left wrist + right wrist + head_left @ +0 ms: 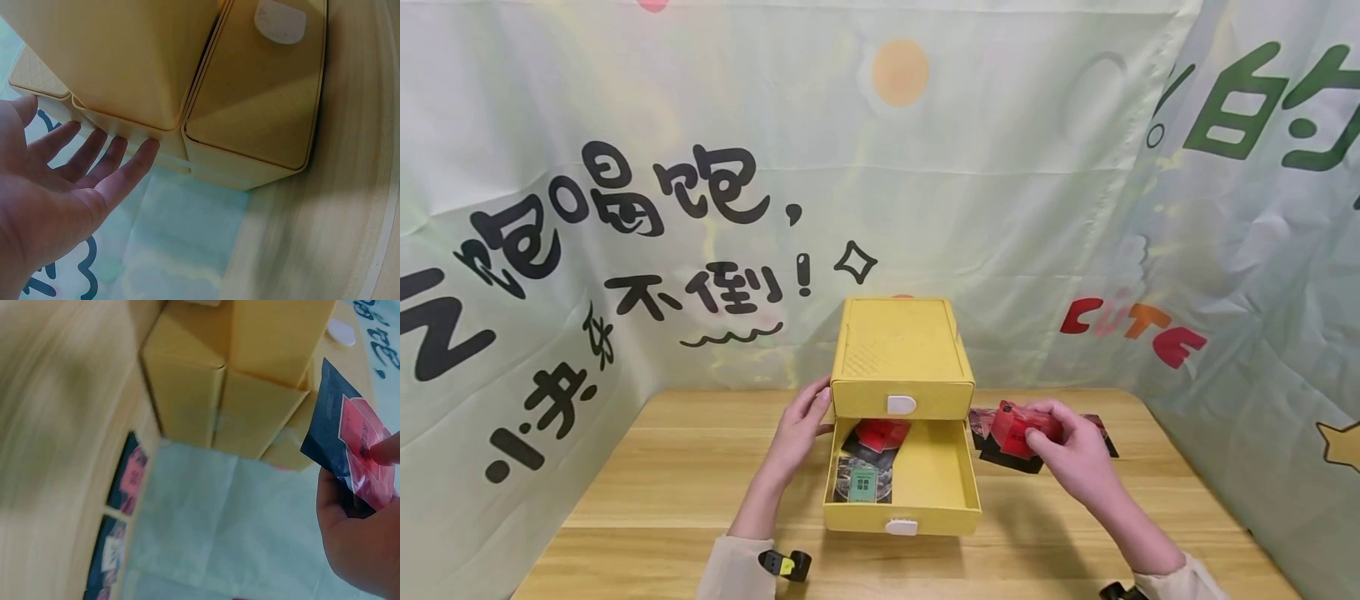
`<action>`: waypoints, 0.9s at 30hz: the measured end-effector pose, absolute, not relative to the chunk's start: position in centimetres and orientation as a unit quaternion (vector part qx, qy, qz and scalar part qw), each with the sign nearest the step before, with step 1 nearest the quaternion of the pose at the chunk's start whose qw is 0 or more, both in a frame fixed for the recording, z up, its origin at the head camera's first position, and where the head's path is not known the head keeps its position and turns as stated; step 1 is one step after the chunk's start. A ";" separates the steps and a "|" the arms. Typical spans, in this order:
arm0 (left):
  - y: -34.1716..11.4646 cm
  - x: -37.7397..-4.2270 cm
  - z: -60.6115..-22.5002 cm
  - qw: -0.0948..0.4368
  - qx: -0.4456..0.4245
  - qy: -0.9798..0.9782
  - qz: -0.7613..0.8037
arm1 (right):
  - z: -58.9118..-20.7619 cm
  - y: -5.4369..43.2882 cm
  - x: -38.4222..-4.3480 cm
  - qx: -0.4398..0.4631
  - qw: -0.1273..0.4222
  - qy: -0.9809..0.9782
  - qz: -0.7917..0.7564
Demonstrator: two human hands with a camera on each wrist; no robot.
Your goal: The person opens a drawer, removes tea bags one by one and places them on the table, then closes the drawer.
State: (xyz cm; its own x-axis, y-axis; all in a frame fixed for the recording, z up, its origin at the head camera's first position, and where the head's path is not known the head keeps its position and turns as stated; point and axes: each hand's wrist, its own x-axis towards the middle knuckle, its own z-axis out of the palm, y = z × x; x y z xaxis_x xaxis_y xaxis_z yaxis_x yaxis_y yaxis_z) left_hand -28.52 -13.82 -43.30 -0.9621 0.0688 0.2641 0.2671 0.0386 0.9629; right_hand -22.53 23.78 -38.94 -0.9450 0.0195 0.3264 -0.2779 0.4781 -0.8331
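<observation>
A yellow drawer cabinet (pixel 895 337) stands on the table with one drawer (pixel 934 475) pulled out. Inside that drawer, on its left, lie a red-and-black sachet (pixel 882 435) and a sachet with a green label (pixel 863 483). My left hand (pixel 793 429) is at the cabinet's left side; its spread fingers (pixel 134 169) touch the yellow wall in the left wrist view. To the right of the drawer, my right hand (pixel 1081 457) pinches a red-and-black sachet (pixel 353 434) between thumb and fingers, raised above the table.
More dark sachets, one pink-labelled (pixel 131 478) and one white-labelled (pixel 109 556), lie on the wooden table (pixel 700 475) right of the cabinet. Printed cloth (pixel 985 208) hangs close behind the table and along both sides. White tabs (pixel 901 527) stick out from the drawer fronts.
</observation>
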 end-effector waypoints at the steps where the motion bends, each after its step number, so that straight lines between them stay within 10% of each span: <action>1: -13.8 -28.5 -43.3 0.072 -0.118 -0.717 -0.684 | -39.1 24.0 -22.6 0.078 0.148 -0.850 0.499; 27: -13.9 -28.5 -43.3 0.072 -0.119 -0.718 -0.682 | -45.3 27.5 -27.2 0.160 -0.010 -0.895 0.416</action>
